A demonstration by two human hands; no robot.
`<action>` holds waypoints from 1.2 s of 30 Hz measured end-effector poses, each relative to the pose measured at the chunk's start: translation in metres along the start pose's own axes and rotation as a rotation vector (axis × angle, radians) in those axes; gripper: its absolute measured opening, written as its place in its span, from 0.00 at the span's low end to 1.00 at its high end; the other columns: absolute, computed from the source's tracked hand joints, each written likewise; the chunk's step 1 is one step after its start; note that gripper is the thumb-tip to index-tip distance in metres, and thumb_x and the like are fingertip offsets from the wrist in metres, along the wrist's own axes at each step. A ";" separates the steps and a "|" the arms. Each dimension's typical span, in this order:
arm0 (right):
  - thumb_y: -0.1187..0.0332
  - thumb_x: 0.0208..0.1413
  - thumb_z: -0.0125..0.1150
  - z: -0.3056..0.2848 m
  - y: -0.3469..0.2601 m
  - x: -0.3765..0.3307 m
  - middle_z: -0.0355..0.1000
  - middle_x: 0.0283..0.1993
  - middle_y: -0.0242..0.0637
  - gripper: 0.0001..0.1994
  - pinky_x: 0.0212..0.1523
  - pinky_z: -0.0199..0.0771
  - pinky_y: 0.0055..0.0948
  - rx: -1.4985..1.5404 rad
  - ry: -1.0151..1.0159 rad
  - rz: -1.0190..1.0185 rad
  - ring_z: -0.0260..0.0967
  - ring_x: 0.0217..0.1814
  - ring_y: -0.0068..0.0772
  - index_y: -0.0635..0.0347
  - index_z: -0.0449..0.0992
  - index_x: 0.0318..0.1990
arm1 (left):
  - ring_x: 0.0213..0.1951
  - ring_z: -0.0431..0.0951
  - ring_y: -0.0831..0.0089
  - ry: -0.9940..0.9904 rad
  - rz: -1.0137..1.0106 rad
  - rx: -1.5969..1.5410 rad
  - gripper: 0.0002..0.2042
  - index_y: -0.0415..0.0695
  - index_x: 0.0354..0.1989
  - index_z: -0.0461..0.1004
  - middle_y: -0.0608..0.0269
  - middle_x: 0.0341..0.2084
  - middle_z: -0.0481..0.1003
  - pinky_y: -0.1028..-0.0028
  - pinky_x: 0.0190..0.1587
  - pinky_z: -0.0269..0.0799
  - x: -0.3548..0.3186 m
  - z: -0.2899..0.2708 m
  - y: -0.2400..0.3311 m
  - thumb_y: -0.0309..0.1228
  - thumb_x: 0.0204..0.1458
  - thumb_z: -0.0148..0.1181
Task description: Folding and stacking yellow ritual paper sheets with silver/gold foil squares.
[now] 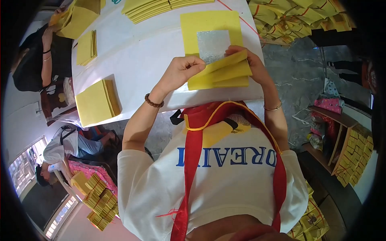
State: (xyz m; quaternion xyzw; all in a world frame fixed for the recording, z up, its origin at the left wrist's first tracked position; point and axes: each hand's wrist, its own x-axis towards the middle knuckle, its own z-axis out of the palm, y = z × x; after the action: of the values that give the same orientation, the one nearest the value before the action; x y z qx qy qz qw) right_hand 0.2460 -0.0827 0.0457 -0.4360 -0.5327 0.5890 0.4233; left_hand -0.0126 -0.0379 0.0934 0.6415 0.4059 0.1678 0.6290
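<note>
A yellow paper sheet (189, 28) with a silvery square (213, 41) in its middle lies near the table's front right corner. Over its near part is a yellow paper fold (225, 68), lifted and bent in layers. My left hand (183, 72) pinches the fold's left end between thumb and fingers. At the other end my right hand (255, 66) grips the fold's upper right corner, some fingers hidden behind the paper. Whether the fold belongs to the sheet beneath or is a separate piece, I cannot tell.
On the white table (148, 60) stand a yellow paper stack (98, 102) at left, a smaller stack (86, 48) beyond it and a large stack (148, 10) at the back. A co-worker's arm (47, 60) is at far left. Tied yellow bundles (297, 18) fill the far right.
</note>
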 end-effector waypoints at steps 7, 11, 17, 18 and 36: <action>0.76 0.49 0.55 -0.004 0.001 0.001 0.63 0.56 0.37 0.25 0.57 0.59 0.28 -0.039 -0.070 -0.057 0.60 0.58 0.30 0.58 0.61 0.57 | 0.22 0.61 0.88 0.029 0.078 -0.033 0.08 0.36 0.31 0.74 0.74 0.17 0.67 0.84 0.24 0.59 0.004 0.002 -0.009 0.28 0.50 0.52; 0.75 0.52 0.53 0.001 0.000 0.003 0.62 0.56 0.38 0.26 0.57 0.60 0.29 0.001 -0.048 -0.040 0.60 0.57 0.33 0.60 0.56 0.59 | 0.19 0.60 0.89 -0.006 0.083 -0.002 0.07 0.36 0.29 0.74 0.74 0.14 0.65 0.84 0.21 0.57 0.003 -0.001 -0.007 0.27 0.50 0.52; 0.77 0.51 0.53 0.000 0.000 0.000 0.60 0.58 0.37 0.28 0.58 0.59 0.27 0.058 -0.038 -0.075 0.58 0.59 0.30 0.57 0.55 0.61 | 0.22 0.64 0.85 0.001 0.144 0.115 0.05 0.37 0.28 0.72 0.71 0.18 0.68 0.82 0.25 0.60 0.002 0.003 -0.004 0.27 0.48 0.53; 0.78 0.51 0.52 -0.002 0.000 0.000 0.61 0.58 0.36 0.28 0.57 0.59 0.27 0.029 -0.055 -0.084 0.59 0.58 0.29 0.57 0.55 0.61 | 0.26 0.67 0.82 0.008 0.143 0.197 0.06 0.38 0.30 0.72 0.69 0.22 0.71 0.81 0.30 0.64 0.001 0.006 0.000 0.28 0.48 0.56; 0.75 0.45 0.58 0.001 0.003 -0.011 0.58 0.61 0.36 0.26 0.63 0.48 0.29 -0.200 0.197 -0.169 0.52 0.64 0.30 0.61 0.63 0.55 | 0.24 0.65 0.85 0.030 0.102 0.213 0.07 0.39 0.36 0.71 0.66 0.23 0.71 0.81 0.27 0.63 -0.001 0.013 0.010 0.29 0.53 0.52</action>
State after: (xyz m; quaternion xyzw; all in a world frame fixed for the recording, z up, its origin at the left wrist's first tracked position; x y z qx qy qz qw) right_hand 0.2475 -0.0944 0.0434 -0.4851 -0.5794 0.4497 0.4762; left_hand -0.0005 -0.0461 0.1011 0.7219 0.3979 0.1650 0.5416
